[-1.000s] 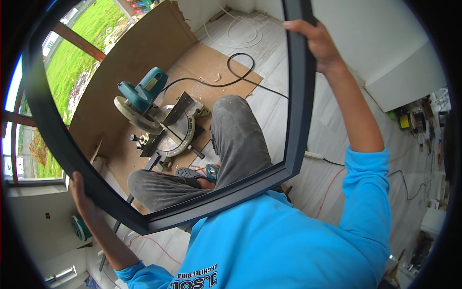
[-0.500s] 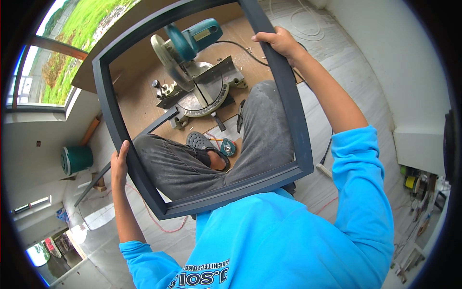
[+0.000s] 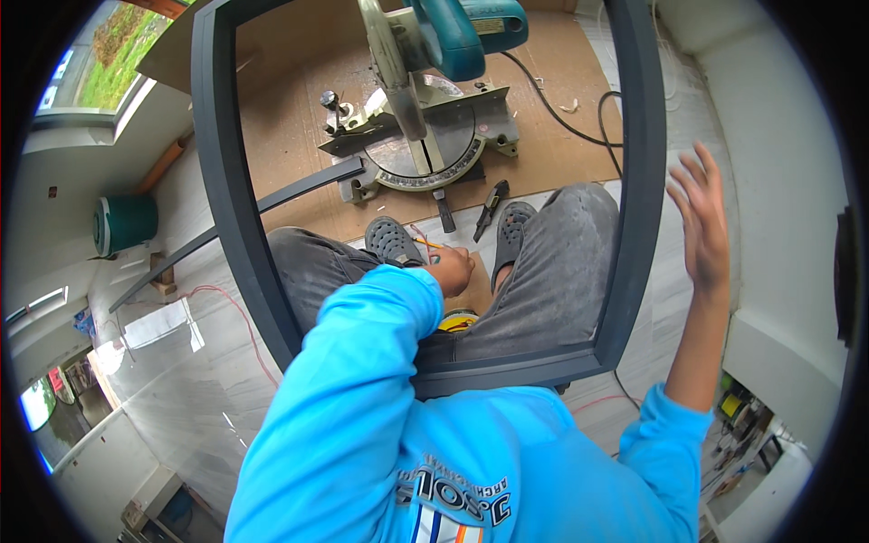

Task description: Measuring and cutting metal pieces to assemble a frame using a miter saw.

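Observation:
A dark grey rectangular frame (image 3: 654, 127) rests across my thighs, its lower bar against my body. My left arm reaches over its lower left corner and down between my legs. There my left hand (image 3: 455, 269) is closed over a teal tape measure (image 3: 461, 259), of which only bits show. A yellow pencil (image 3: 427, 242) lies just beyond, beside my grey clog (image 3: 391, 237). My right hand (image 3: 704, 222) is off the frame, raised just right of its right bar, fingers spread and holding nothing. A yellow round thing (image 3: 459, 320) shows partly between my thighs.
A teal mitre saw (image 3: 425, 136) stands ahead on brown cardboard (image 3: 561, 81), with its black cord (image 3: 561, 127) trailing right. A long dark bar (image 3: 308, 184) lies from the saw to the left. A black clamp-like tool (image 3: 491, 208) lies before the saw. A green bucket (image 3: 127, 223) stands left.
Both my hands have let go of the frame. My left hand has crossed to the tape measure on the floor; my right has opened and lowered. The frame sits farther right in view.

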Demonstrator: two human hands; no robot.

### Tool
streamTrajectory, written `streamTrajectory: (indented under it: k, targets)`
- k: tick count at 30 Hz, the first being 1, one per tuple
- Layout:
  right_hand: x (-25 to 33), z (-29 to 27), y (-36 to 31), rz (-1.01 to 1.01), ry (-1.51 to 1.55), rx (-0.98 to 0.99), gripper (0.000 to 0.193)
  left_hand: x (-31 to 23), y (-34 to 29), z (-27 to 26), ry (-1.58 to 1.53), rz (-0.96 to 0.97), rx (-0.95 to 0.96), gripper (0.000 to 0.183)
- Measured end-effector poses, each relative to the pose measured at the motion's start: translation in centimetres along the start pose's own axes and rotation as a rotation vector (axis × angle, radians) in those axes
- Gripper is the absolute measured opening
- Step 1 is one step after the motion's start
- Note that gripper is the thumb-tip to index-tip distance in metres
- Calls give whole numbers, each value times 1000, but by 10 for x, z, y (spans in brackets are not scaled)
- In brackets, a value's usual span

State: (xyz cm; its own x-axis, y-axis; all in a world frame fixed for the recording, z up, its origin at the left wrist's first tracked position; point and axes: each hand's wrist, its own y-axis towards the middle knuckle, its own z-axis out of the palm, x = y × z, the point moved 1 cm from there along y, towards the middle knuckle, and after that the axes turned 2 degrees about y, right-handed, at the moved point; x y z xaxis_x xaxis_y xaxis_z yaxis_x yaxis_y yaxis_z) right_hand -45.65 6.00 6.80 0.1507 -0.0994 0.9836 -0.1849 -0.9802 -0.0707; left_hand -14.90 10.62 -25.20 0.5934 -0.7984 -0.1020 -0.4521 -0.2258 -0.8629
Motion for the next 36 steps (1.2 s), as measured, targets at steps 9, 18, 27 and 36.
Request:
streamTrajectory:
  k: [9, 18, 27, 36]
  targets:
    - [-33, -41, -131, 311, 25, -272, 70, -2, 79, 72, -84, -234, -533, 33]
    - [-25, -2, -102, -71, -33, -349, 55, 2, 32, 11, -109, -80, -442, 88]
    - [33, 109, -89, 105, 682, 232, 54, 23, -304, -175, -493, 307, -797, 85]
    - [102, 138, -112, 460, 397, 985, 84, -22, -404, -146, -1278, 483, -1075, 66]
